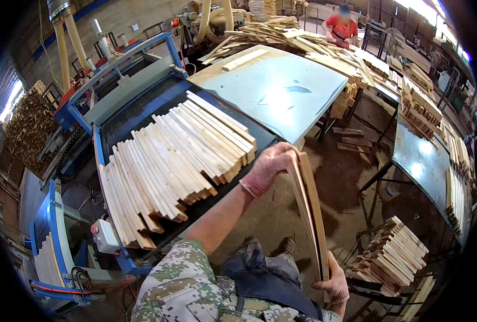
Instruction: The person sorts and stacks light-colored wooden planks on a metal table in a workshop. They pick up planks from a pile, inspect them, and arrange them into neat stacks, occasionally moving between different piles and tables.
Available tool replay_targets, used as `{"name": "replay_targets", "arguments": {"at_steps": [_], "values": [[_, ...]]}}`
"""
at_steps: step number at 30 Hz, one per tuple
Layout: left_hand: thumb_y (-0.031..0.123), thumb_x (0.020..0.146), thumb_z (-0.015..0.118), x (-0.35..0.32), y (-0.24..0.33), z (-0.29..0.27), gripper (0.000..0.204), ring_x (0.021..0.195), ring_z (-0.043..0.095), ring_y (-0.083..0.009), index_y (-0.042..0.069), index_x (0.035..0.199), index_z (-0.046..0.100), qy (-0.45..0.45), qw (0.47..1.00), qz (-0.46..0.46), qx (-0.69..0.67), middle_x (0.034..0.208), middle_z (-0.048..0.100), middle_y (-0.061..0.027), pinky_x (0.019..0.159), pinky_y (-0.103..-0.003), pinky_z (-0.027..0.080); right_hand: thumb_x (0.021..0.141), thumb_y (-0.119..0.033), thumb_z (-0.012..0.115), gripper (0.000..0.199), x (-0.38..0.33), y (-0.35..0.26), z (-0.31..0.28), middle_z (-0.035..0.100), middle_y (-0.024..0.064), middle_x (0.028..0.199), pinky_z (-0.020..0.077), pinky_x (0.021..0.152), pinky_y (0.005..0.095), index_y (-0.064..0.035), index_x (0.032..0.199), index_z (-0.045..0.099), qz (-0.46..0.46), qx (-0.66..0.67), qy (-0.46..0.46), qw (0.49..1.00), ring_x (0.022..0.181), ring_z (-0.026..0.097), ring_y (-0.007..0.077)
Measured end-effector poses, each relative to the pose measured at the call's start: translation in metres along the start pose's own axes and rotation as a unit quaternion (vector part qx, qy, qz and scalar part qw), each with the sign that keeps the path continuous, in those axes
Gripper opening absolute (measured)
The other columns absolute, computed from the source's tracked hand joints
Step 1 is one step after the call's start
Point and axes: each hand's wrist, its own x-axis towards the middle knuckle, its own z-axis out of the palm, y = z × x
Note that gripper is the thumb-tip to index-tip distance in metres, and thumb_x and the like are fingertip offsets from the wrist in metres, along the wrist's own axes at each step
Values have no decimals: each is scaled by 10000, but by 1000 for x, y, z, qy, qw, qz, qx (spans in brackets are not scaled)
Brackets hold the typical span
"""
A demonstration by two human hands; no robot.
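**Pair of wooden boards (317, 225) gripped at both ends**

The left hand (270, 163) clasps their upper end; the right hand (335, 282) grasps the lower. They slant between the hands, above the floor (265, 214). At left, a machine's dark bed (166, 96) carries pale strips (174, 145) side by side; beyond, a light-blue table (308, 102) bears a loose plank (245, 59).

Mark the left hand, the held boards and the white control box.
Left hand (272, 165): head view, back of the hand.
Held boards (316, 214): head view, midway along one board.
White control box (108, 239): head view, plain white side.
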Motion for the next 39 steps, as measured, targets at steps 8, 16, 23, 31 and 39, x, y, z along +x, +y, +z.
{"name": "replay_targets", "arguments": {"at_steps": [8,16,23,31,39], "values": [[476,835,859,84,19,-1,636,1040,685,-199,22,1240,675,143,984,79,73,1131,699,-93,952,-344,579,606,-196,991,1200,126,-35,-133,611,81,1455,398,1146,315,36,1629,410,2,-23,-147,989,1339,538,193],[460,870,878,139,29,-42,857,998,679,-160,45,1521,507,339,919,202,9,1274,693,-85,973,-328,556,632,-201,985,1244,247,-65,-143,608,78,1418,474,950,304,15,1675,343,-19,-38,-251,967,1119,596,170],[654,825,877,168,-30,-57,972,971,685,-238,142,1507,411,241,944,131,-185,1267,573,-103,801,-417,625,748,-230,936,1112,333,-156,-70,603,11,1235,494,758,275,-16,1674,358,-11,-20,-335,942,911,568,122],[477,791,904,225,-12,-147,942,1218,592,-255,61,1513,465,389,903,101,-151,1281,596,-97,1062,-456,506,854,-183,810,857,445,-216,46,696,93,1170,569,915,337,-4,1609,447,-107,-203,-218,949,1021,656,177],[456,921,788,161,62,-233,1174,1596,318,-373,-78,1699,90,409,904,112,44,1698,295,-348,1304,-439,276,883,-329,764,519,605,-239,185,781,200,1001,604,817,441,-1,1277,686,-126,-454,-176,865,914,777,316]]}}
